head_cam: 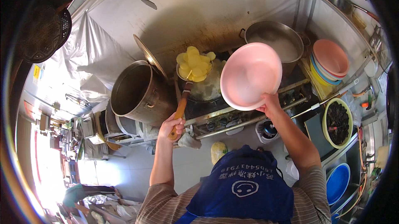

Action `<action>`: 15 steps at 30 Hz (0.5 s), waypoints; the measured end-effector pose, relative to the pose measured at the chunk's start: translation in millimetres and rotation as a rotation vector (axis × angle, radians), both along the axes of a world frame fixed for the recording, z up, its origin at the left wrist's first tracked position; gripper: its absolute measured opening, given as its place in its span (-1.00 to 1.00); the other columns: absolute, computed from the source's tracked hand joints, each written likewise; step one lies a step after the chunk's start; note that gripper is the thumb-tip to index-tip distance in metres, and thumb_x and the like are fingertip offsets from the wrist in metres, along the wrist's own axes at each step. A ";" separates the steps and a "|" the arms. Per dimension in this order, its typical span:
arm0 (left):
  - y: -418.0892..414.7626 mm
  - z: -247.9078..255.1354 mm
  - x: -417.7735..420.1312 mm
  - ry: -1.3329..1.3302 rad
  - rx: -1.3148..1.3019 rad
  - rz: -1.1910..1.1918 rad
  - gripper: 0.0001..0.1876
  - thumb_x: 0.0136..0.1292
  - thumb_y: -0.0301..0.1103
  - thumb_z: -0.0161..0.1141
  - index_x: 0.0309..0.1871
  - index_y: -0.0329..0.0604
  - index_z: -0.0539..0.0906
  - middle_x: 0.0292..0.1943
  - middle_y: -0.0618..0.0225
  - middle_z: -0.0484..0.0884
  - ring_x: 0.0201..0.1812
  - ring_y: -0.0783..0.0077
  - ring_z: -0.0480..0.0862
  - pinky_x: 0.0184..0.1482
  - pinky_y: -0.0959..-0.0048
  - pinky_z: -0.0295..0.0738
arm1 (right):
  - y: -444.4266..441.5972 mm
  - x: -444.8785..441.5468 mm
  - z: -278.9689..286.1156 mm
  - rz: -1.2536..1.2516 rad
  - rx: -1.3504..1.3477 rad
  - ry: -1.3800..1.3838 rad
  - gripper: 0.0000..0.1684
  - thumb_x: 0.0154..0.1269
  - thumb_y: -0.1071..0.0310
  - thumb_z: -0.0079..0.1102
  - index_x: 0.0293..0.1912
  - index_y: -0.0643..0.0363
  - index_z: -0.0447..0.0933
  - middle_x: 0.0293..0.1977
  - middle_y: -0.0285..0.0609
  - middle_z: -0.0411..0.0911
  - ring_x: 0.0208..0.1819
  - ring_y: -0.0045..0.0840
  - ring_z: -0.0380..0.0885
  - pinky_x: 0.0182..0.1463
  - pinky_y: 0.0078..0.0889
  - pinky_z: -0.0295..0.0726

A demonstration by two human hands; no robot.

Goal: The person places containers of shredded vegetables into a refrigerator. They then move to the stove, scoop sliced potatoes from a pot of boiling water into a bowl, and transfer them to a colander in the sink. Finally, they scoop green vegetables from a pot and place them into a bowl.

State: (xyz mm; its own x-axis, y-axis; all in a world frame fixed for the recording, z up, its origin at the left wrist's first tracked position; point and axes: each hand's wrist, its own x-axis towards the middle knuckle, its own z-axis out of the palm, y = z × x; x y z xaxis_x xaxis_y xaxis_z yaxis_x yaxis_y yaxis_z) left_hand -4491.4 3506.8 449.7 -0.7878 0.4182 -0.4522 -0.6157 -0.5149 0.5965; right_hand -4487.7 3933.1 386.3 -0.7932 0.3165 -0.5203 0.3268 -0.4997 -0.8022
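Note:
My left hand [173, 126] grips the wooden handle of a ladle-like strainer [186, 94]. Its bowl is heaped with thin yellow slices, possibly potato [194, 63], above the left part of a steaming wok [207, 91] on the stove. My right hand [270, 104] holds a pink plastic basin [251, 76] by its lower rim. The basin is tilted and shows its inside, with no slices visible in it. It is to the right of the wok and partly overlaps the view of a large metal pot [274, 41] of cloudy liquid behind it.
A tall steel stockpot [134, 90] stands left of the wok, a lid [149, 54] leaning behind it. Stacked colored basins [330, 58] stand at right, near a basin of dark food [337, 123] and a blue basin [338, 183]. A metal rail [230, 132] runs along the stove front. Another person [74, 194] is at lower left.

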 end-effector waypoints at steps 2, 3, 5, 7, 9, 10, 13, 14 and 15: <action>-5.5 -7.3 -9.6 -0.042 0.009 -0.022 -0.58 0.34 -0.60 0.04 0.24 -0.11 0.37 -0.37 0.21 0.47 -0.55 0.60 0.38 -0.62 0.67 0.27 | 2.5 -9.1 -8.5 0.056 -0.030 0.024 -0.27 0.23 0.43 0.03 0.33 0.08 -0.02 0.17 0.10 0.33 0.01 -0.04 0.59 -0.17 0.09 0.76; -7.8 -10.6 -14.4 -0.063 0.013 -0.033 -0.60 0.34 -0.60 0.05 0.23 -0.11 0.37 -0.37 0.21 0.47 -0.55 0.60 0.39 -0.61 0.66 0.27 | 3.9 -14.2 -13.8 0.084 -0.045 0.035 -0.25 0.23 0.42 0.05 0.31 0.04 -0.09 0.21 0.10 0.26 0.03 -0.03 0.57 -0.17 0.10 0.76; -10.0 -14.5 -14.9 -0.055 -0.091 -0.041 -0.53 0.37 -0.58 0.02 0.33 -0.07 0.32 -0.36 0.22 0.46 -0.55 0.63 0.38 -0.62 0.68 0.27 | 1.2 -21.6 -14.0 0.097 -0.026 0.042 -0.22 0.22 0.44 0.06 0.32 0.05 -0.12 0.21 0.13 0.24 0.07 0.01 0.54 -0.12 0.15 0.74; -11.1 -13.7 -10.4 -0.043 -0.114 -0.048 -0.52 0.36 -0.58 0.02 0.33 -0.08 0.32 -0.37 0.22 0.47 -0.55 0.62 0.38 -0.62 0.67 0.28 | -2.8 -29.1 -15.9 0.086 -0.023 0.044 -0.18 0.21 0.46 0.07 0.33 0.07 -0.17 0.23 0.15 0.21 0.10 0.04 0.51 -0.09 0.20 0.73; -11.7 -6.4 -4.1 -0.029 -0.056 -0.053 -0.57 0.31 -0.62 0.05 0.23 -0.12 0.36 -0.39 0.22 0.48 -0.55 0.58 0.40 -0.61 0.63 0.28 | -7.4 -39.4 -18.1 0.050 -0.035 0.043 -0.13 0.20 0.48 0.08 0.35 0.09 -0.21 0.24 0.18 0.17 0.14 0.06 0.48 -0.07 0.25 0.71; -12.2 -0.5 1.7 -0.006 -0.069 -0.052 -0.49 0.30 -0.62 0.07 0.31 -0.11 0.33 -0.39 0.23 0.48 -0.54 0.57 0.40 -0.61 0.63 0.28 | -15.6 -42.8 -12.4 0.024 -0.032 0.013 -0.20 0.21 0.50 0.04 0.35 0.12 -0.10 0.22 0.17 0.23 0.13 0.04 0.50 -0.09 0.22 0.73; -11.6 14.2 16.6 0.098 -0.149 -0.068 -0.40 0.28 -0.62 0.08 0.40 -0.09 0.28 -0.40 0.25 0.48 -0.56 0.58 0.40 -0.61 0.63 0.29 | -39.1 -53.6 3.7 -0.041 -0.062 -0.029 -0.32 0.23 0.54 -0.04 0.35 0.18 0.10 0.18 0.15 0.34 0.11 0.03 0.54 -0.11 0.20 0.75; -7.5 20.5 19.1 0.143 -0.185 -0.093 -0.38 0.28 -0.62 0.09 0.42 -0.08 0.26 -0.40 0.26 0.48 -0.57 0.58 0.41 -0.62 0.63 0.30 | -41.3 -59.5 -2.8 -0.064 -0.098 -0.005 -0.32 0.24 0.55 -0.05 0.35 0.19 0.10 0.18 0.15 0.34 0.11 0.03 0.53 -0.09 0.22 0.74; -3.3 26.9 21.5 0.188 -0.220 -0.118 -0.35 0.27 -0.62 0.10 0.43 -0.08 0.25 -0.41 0.27 0.48 -0.57 0.58 0.41 -0.62 0.63 0.30 | -43.1 -65.7 -8.9 -0.087 -0.134 0.019 -0.33 0.24 0.56 -0.05 0.35 0.21 0.09 0.18 0.15 0.33 0.12 0.04 0.52 -0.07 0.24 0.73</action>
State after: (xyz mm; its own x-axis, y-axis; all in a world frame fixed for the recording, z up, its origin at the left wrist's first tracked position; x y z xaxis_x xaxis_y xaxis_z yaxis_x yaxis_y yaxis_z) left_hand -4469.9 3503.5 476.6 -0.8178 0.4204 -0.3930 -0.5321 -0.2923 0.7946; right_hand -4553.3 3890.0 377.4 -0.7759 0.3132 -0.5476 0.2633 -0.6281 -0.7323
